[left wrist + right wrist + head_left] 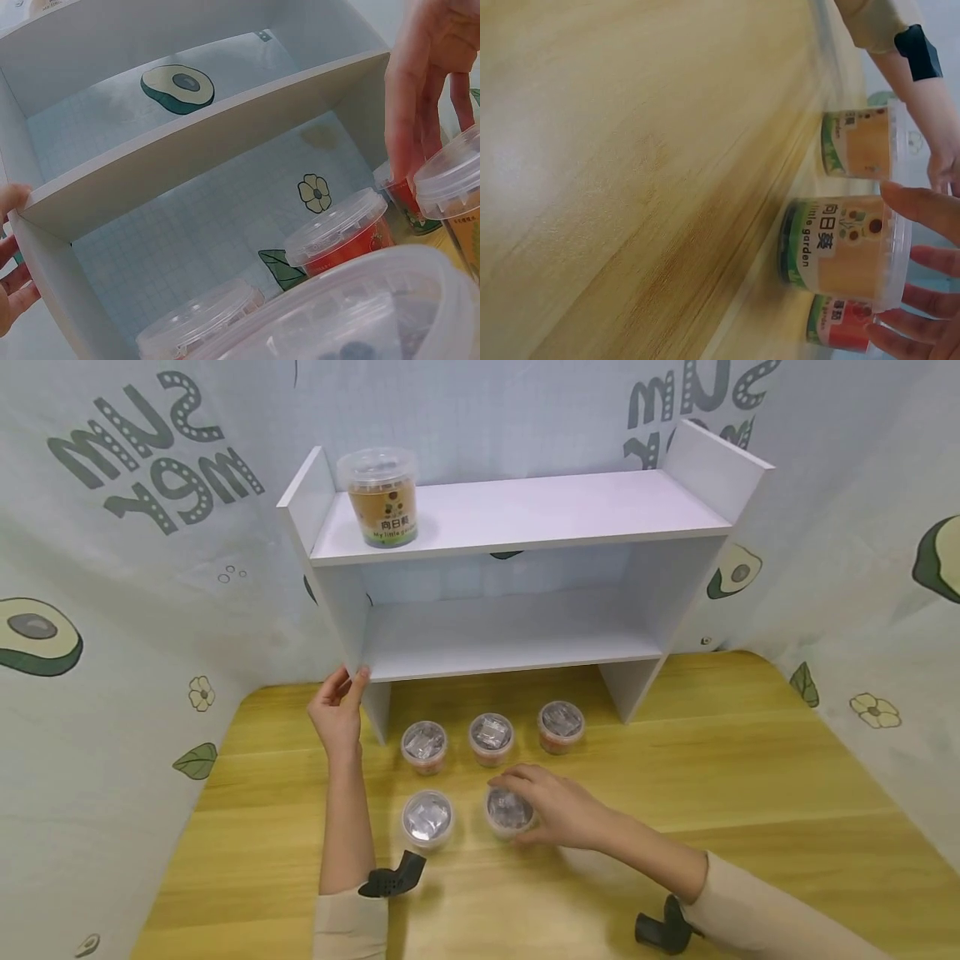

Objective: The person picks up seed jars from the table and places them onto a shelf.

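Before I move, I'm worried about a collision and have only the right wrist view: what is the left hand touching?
Observer: The left hand touches the left side panel of the white shelf.

Operator: Good to know. I count three lidded cups from here; how many stand on the table?

Observer: Five: the head view shows three in the row closer to the shelf and two in the other row.
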Action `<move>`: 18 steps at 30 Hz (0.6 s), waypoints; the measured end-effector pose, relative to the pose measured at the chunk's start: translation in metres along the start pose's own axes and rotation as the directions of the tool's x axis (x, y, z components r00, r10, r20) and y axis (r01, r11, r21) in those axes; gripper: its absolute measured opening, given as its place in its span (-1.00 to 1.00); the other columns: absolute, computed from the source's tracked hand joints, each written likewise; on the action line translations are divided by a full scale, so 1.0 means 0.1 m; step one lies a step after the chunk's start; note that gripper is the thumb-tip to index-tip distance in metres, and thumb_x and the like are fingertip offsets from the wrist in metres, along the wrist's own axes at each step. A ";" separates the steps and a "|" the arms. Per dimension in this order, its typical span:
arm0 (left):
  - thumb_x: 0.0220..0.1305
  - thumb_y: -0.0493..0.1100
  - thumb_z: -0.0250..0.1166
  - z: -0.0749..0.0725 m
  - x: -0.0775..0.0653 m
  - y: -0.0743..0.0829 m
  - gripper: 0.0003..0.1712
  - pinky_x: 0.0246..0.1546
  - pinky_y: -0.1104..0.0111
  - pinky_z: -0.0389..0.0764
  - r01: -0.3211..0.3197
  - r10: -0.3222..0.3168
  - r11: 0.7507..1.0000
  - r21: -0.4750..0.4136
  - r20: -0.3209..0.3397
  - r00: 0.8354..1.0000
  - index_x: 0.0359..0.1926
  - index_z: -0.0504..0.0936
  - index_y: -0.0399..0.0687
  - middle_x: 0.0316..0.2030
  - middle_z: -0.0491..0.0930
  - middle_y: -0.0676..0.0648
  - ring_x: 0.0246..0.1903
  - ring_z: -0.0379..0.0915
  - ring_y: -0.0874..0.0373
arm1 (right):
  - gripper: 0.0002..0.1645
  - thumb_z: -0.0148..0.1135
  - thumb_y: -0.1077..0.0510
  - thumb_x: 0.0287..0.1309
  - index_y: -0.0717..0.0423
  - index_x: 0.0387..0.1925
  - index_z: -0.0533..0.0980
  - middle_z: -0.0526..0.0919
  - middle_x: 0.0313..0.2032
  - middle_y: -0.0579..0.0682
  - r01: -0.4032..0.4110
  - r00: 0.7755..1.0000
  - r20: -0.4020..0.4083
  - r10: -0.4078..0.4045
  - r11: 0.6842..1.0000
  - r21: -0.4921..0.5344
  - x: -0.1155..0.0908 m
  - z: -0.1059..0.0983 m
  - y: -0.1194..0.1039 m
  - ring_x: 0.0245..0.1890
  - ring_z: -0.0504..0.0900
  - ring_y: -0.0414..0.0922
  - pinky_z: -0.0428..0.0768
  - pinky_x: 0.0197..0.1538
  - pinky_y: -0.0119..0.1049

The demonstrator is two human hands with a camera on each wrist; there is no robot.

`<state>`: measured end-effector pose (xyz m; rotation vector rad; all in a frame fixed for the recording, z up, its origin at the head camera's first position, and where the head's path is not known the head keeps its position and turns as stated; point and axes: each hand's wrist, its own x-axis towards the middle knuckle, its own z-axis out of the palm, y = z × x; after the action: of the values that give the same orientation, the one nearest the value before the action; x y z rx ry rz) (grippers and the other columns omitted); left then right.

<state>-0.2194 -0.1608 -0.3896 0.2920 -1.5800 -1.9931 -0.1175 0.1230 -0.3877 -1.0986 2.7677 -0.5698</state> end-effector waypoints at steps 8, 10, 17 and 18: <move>0.00 -0.20 0.43 0.00 0.01 -0.03 -0.62 -0.35 0.51 0.49 -0.001 0.001 1.000 -0.008 -0.004 1.000 -0.14 0.65 -0.31 -0.39 0.58 0.13 -0.33 0.46 0.23 | -0.14 0.52 0.04 -0.25 0.10 0.17 0.37 0.47 0.05 0.07 -0.014 0.999 0.044 0.012 0.999 0.042 0.03 0.06 0.02 0.03 0.48 0.02 0.57 -0.08 -0.06; -0.01 -0.19 0.44 0.00 0.01 -0.03 -0.62 -0.36 0.51 0.49 0.005 -0.005 1.000 -0.011 -0.008 1.000 -0.15 0.65 -0.29 -0.39 0.58 0.13 -0.32 0.46 0.24 | -0.14 0.52 0.06 -0.26 0.12 0.16 0.37 0.47 0.04 0.08 -0.007 0.999 0.043 0.004 0.999 0.052 0.04 0.06 0.03 0.01 0.50 0.01 0.57 -0.07 -0.09; -0.02 -0.17 0.45 0.00 0.01 -0.02 -0.63 -0.39 0.51 0.48 0.010 -0.010 1.000 -0.021 -0.013 1.000 -0.16 0.67 -0.27 -0.40 0.59 0.12 -0.34 0.47 0.24 | -0.16 0.53 0.09 -0.28 0.12 0.13 0.39 0.48 0.01 0.08 -0.012 0.999 0.047 0.008 0.997 0.073 0.04 0.04 0.04 -0.03 0.51 0.00 0.57 -0.06 -0.11; -0.02 -0.18 0.45 0.00 0.01 -0.01 -0.63 -0.39 0.51 0.48 0.007 -0.008 1.000 -0.021 -0.013 1.000 -0.16 0.66 -0.27 -0.40 0.60 0.12 -0.34 0.47 0.23 | -0.16 0.53 0.08 -0.28 0.11 0.13 0.40 0.48 0.01 0.07 -0.015 0.999 0.051 0.012 0.997 0.074 0.04 0.04 0.04 -0.02 0.51 0.00 0.57 -0.06 -0.11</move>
<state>-0.2206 -0.1607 -0.3908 0.3022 -1.5516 -2.0084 -0.1221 0.1218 -0.3930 -1.0628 2.6856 -0.6289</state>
